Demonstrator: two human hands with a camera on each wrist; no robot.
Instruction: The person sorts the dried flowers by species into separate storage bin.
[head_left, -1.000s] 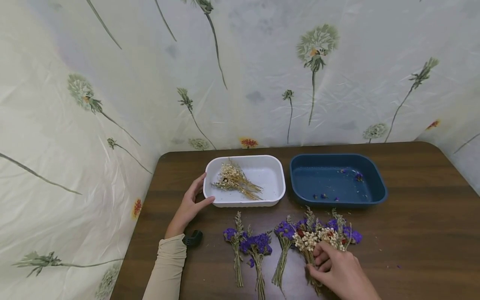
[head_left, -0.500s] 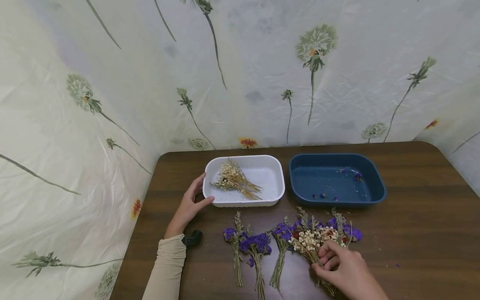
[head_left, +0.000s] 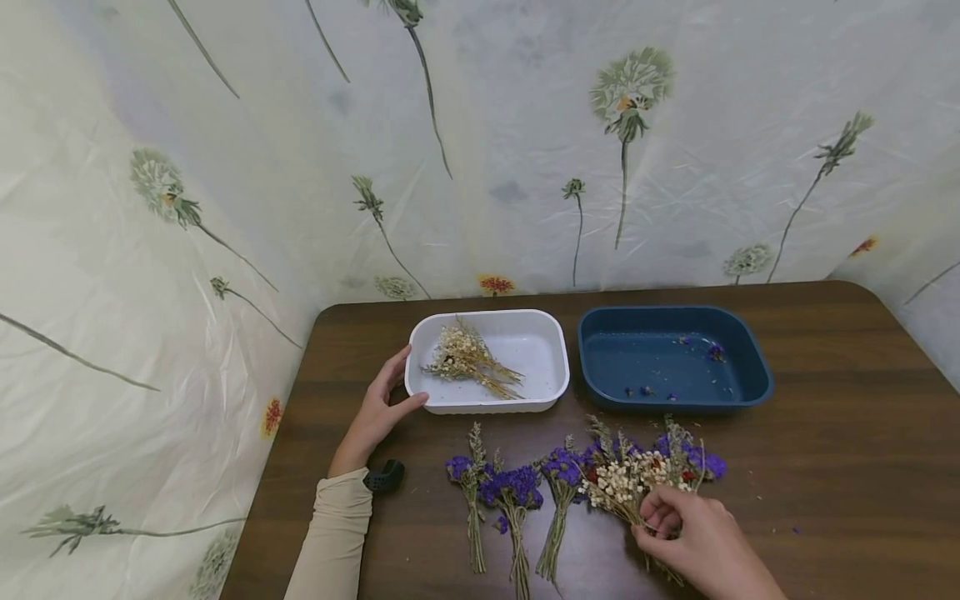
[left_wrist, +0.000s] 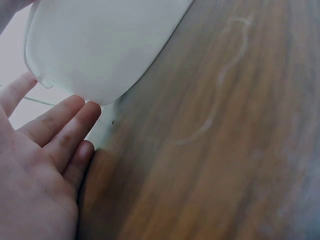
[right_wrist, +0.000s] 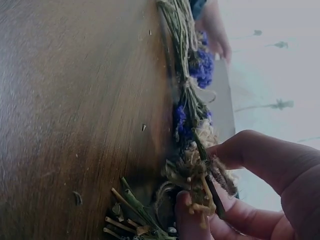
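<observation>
My right hand [head_left: 690,533] pinches one cream-flowered bouquet [head_left: 622,483] in front of the blue tray [head_left: 637,371]; three purple bundles [head_left: 514,490] lie to its left, more purple flowers [head_left: 708,463] behind. My left hand [head_left: 381,410], fingers extended, touches the white tray [head_left: 542,354], a narrow gap from the blue one. Tabletop [head_left: 840,433] runs past both to the right edge. The left wrist view alone shows fingertips [left_wrist: 93,111] below the white rim.

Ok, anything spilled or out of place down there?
Yes: loose purple blossoms scattered in the blue tray, plus a purple fragment on the wooden table, right of the dried flower bunches. They look odd lying apart from the bunches, as if shed.
</observation>
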